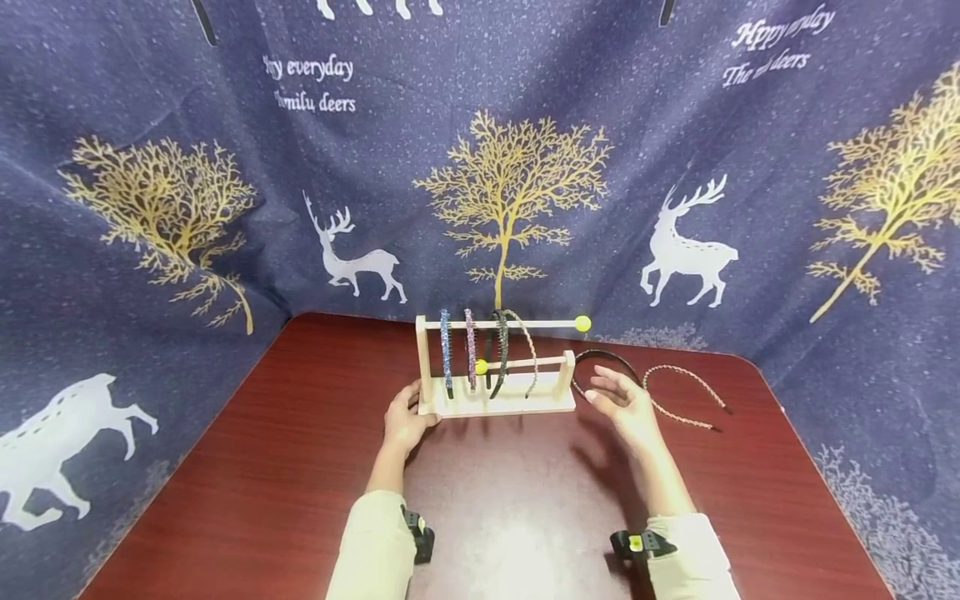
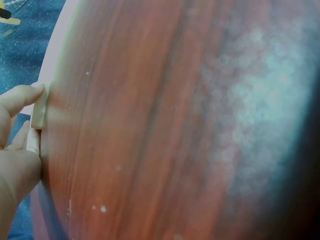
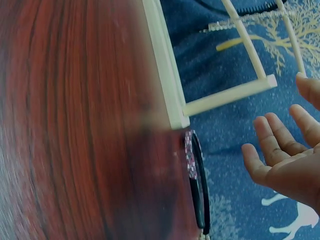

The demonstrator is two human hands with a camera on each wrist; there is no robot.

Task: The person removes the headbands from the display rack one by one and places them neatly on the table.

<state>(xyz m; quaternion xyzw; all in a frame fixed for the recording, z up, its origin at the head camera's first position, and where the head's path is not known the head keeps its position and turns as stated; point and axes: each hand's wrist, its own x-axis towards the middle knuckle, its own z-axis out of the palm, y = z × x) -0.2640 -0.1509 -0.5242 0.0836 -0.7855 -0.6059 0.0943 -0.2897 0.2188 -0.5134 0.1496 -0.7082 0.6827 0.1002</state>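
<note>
A pale wooden rack with two bars stands toward the back of the table. My left hand grips the left end of its base; the left wrist view shows the thumb and fingers around that end. From the upper bar hang a blue headband, a pinkish-purple headband, a dark spiky headband and a beige braided headband. My right hand, fingers spread and holding nothing, hovers right of the rack, near a dark headband and another braided headband on the table.
A yellow ball caps the upper bar's right end, and another yellow ball caps the lower bar's left end. Behind the reddish-brown table hangs a blue cloth printed with deer and trees.
</note>
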